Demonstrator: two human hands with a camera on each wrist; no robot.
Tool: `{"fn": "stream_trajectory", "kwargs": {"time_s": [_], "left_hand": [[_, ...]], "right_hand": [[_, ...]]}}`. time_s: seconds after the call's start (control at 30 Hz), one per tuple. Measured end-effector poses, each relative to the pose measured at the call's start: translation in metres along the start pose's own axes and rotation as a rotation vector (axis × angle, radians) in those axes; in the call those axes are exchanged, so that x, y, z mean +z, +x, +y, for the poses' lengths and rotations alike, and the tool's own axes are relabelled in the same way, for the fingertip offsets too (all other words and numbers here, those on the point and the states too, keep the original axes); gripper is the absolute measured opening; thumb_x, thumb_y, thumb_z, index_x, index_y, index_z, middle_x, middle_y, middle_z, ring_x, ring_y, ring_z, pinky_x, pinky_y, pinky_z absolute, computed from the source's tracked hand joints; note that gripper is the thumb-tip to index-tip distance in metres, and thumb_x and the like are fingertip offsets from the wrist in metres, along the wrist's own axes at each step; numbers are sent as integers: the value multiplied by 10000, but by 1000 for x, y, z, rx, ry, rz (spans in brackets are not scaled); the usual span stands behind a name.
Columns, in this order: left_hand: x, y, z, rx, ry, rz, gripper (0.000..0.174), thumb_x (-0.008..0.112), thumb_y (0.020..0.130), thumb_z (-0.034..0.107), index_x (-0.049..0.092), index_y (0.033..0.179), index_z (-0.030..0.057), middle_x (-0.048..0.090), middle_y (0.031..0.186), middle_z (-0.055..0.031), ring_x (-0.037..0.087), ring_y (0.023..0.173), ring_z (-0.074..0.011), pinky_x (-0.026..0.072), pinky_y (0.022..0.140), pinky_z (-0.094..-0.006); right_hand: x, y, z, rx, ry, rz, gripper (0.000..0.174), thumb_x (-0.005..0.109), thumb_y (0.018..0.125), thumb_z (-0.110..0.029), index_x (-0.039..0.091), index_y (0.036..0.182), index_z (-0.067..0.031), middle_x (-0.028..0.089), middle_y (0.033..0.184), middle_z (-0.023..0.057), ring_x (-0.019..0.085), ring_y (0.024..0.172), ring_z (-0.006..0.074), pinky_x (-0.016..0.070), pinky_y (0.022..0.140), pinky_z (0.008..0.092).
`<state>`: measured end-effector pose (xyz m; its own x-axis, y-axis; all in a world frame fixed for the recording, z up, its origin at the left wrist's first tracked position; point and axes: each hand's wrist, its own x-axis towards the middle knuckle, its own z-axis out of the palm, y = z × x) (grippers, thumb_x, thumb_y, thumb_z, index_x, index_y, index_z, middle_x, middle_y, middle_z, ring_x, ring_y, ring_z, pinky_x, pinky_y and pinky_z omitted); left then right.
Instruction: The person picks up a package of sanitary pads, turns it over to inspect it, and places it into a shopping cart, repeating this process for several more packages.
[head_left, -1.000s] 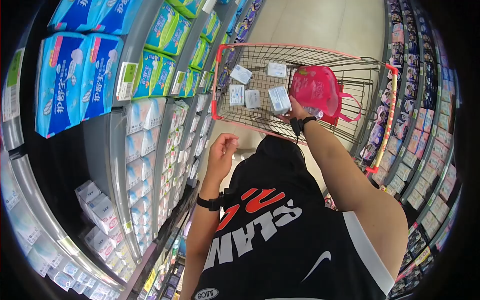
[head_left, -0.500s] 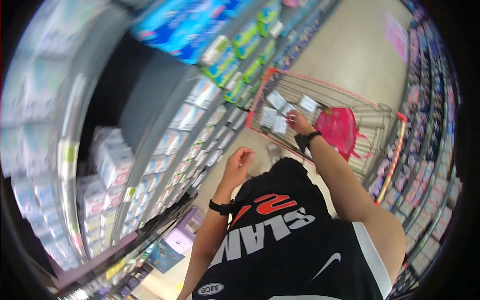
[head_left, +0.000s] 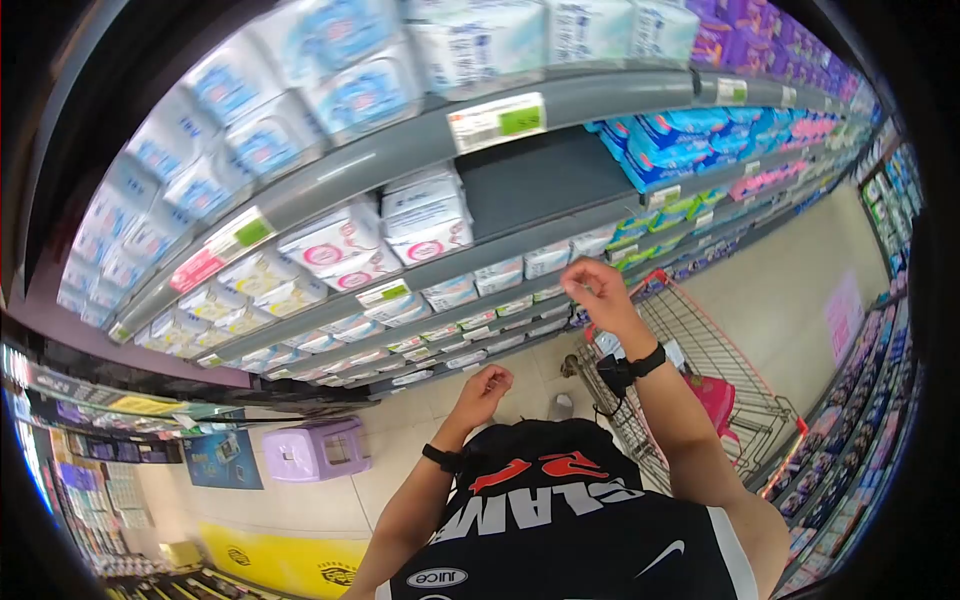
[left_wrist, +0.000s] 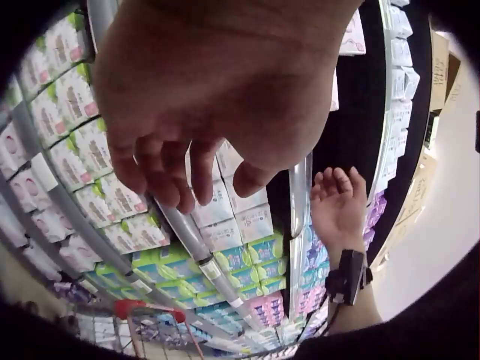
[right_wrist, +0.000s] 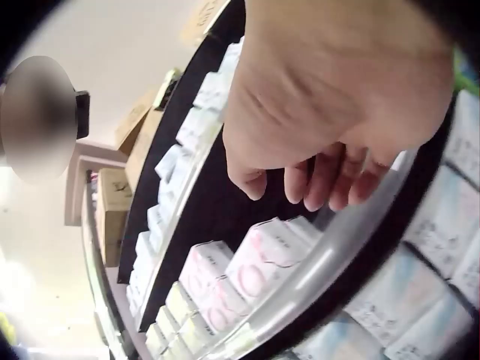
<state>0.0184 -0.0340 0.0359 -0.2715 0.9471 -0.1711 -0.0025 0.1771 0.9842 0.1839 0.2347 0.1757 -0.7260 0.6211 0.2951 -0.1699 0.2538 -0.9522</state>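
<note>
My right hand [head_left: 605, 298] is raised in front of the shelves, fingers loosely bent and holding nothing. In the right wrist view its fingertips hang near white packs with pink circles [right_wrist: 259, 259], which stand on a dark shelf. The same packs [head_left: 425, 220] show left of a bare stretch of shelf in the head view. My left hand [head_left: 483, 393] hovers lower, close to my body, with relaxed fingers and nothing in them. In the left wrist view, shelved white packs [left_wrist: 225, 214] appear behind its fingers.
A wire shopping cart [head_left: 740, 365] with a red rim stands at my right, a pink bag [head_left: 712, 402] inside. Blue packs [head_left: 680, 140] fill the shelf farther right. A purple stool [head_left: 318, 450] is on the floor at left. Another shelf row [head_left: 850, 400] lines the right side.
My right hand has let go of a white pack in the cart and come out toward the shelves. My view has swung left to face the shelves; the left hand stays empty.
</note>
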Motion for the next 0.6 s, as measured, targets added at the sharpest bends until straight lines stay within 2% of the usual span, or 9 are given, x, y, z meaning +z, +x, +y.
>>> {"fn": "stream_trajectory", "kwargs": {"time_s": [0.13,0.23,0.27,0.37,0.4,0.5,0.53,0.6], "left_hand": [[-34,-26,-6,-22,-9,49,185,650,1045,203,669,1116,34,681,958,-19,622,874,-106,511,787,-285],[-58,-46,-11,-44,-24,74,174,636,1053,202,672,1121,46,679,971,-15,625,894,-110,509,802,-285],[-66,-51,-13,-47,-32,85,173,637,1054,206,673,1118,50,678,969,-14,622,890,-110,506,799,-285],[-85,-68,-19,-35,-106,172,194,671,1034,218,679,1097,35,682,910,-25,609,835,-112,502,761,-291],[-92,-73,-20,-39,-96,193,186,668,1034,216,679,1092,39,678,909,-26,607,828,-119,504,760,-298],[-113,-85,-30,-21,-78,207,184,671,1031,215,682,1093,42,680,917,-27,611,831,-122,505,767,-294],[-120,-89,-30,-34,-83,205,184,672,1030,216,682,1093,43,682,921,-25,613,837,-121,504,771,-292],[-131,-95,-30,-59,-93,198,185,675,1028,217,682,1091,43,685,930,-22,617,848,-119,503,779,-289]], "right_hand": [[68,59,-83,-395,-449,-4,390,839,818,-127,663,1155,-42,646,1276,126,613,1183,305,491,1008,411],[108,92,-115,-512,-501,-29,542,868,760,-134,635,1243,-50,593,1363,140,540,1288,349,440,1089,439],[117,103,-116,-545,-539,-59,651,877,766,-163,584,1334,-34,573,1390,158,531,1308,349,442,1097,438],[156,127,-135,-457,-447,-76,779,891,771,-214,511,1423,-23,552,1408,193,520,1329,367,428,1122,442],[165,137,-134,-477,-461,-81,894,910,775,-292,444,1486,-13,524,1439,227,508,1353,385,423,1134,444],[184,166,-131,-356,-429,-158,877,926,783,-223,450,1483,7,523,1482,195,511,1377,315,417,1148,443],[189,179,-124,-348,-496,-179,856,935,788,-248,482,1470,3,566,1452,177,545,1345,304,434,1138,432],[194,188,-121,-246,-434,-236,802,925,800,-228,511,1448,2,598,1418,168,573,1312,301,447,1128,422]]}}
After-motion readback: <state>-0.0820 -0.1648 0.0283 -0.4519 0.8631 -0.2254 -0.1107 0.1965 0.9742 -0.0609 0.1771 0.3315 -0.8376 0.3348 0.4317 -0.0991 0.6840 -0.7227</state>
